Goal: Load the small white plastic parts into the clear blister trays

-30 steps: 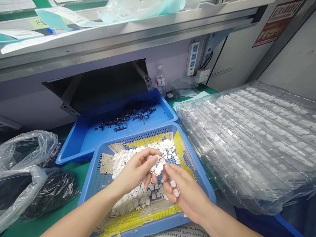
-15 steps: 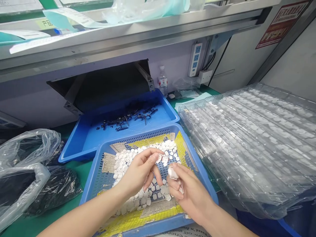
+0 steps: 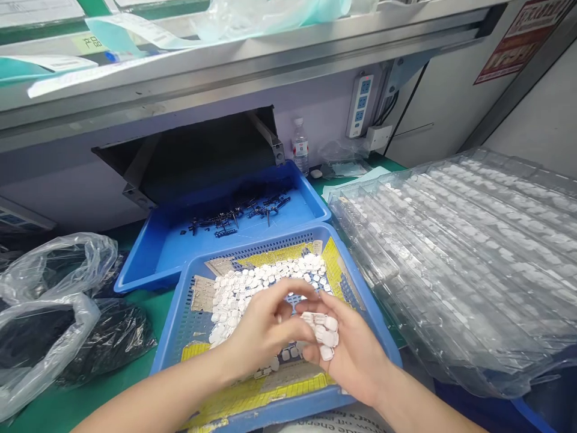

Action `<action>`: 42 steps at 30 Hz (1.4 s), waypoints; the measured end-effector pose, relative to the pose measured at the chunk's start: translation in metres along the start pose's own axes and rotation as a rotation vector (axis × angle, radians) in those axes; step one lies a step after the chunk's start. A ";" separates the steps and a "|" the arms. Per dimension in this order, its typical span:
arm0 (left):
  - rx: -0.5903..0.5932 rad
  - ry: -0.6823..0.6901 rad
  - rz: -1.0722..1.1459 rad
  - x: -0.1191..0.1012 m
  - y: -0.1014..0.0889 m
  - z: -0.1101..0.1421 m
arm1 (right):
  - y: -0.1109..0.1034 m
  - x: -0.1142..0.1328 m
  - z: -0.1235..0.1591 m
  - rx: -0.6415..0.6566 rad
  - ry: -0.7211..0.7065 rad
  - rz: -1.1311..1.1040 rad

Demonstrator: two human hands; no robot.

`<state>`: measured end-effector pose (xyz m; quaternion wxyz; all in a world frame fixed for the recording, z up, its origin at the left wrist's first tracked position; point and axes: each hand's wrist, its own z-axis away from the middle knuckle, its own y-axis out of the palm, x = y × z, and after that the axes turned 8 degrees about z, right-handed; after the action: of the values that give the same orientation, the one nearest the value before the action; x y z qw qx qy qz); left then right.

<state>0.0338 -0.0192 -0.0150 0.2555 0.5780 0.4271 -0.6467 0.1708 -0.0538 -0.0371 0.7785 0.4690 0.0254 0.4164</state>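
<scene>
White pieces rest in your curled right hand above the basket; your left hand arches beside them, its grip unclear.

A metal-edged shelf spans the top of the frame. Beneath it stands a lilac wall; left of centre is a dark area, panel or opening not determinable. A power strip is mounted upright, upper right of centre. The pale wall at upper right bears a red sign. Green tabletop shows at lower left. Lighting: bright on the shelf, dimmer underneath.
</scene>
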 end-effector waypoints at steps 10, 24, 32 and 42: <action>0.493 -0.241 -0.992 0.033 -0.011 -0.019 | -0.004 0.005 0.003 -0.202 -0.288 -0.195; 0.451 -0.214 -0.683 0.006 -0.020 -0.026 | -0.007 0.001 0.000 -0.286 -0.281 -0.080; 0.326 0.103 -0.373 -0.033 0.016 -0.021 | 0.002 0.004 0.002 -0.070 -0.128 -0.128; 0.382 -0.289 -0.848 0.031 -0.040 -0.005 | 0.002 0.006 0.007 -0.176 -0.127 -0.144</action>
<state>-0.0025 0.0098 -0.0346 -0.0845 0.2938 0.4585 -0.8345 0.1769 -0.0543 -0.0297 0.8446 0.4212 -0.0271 0.3294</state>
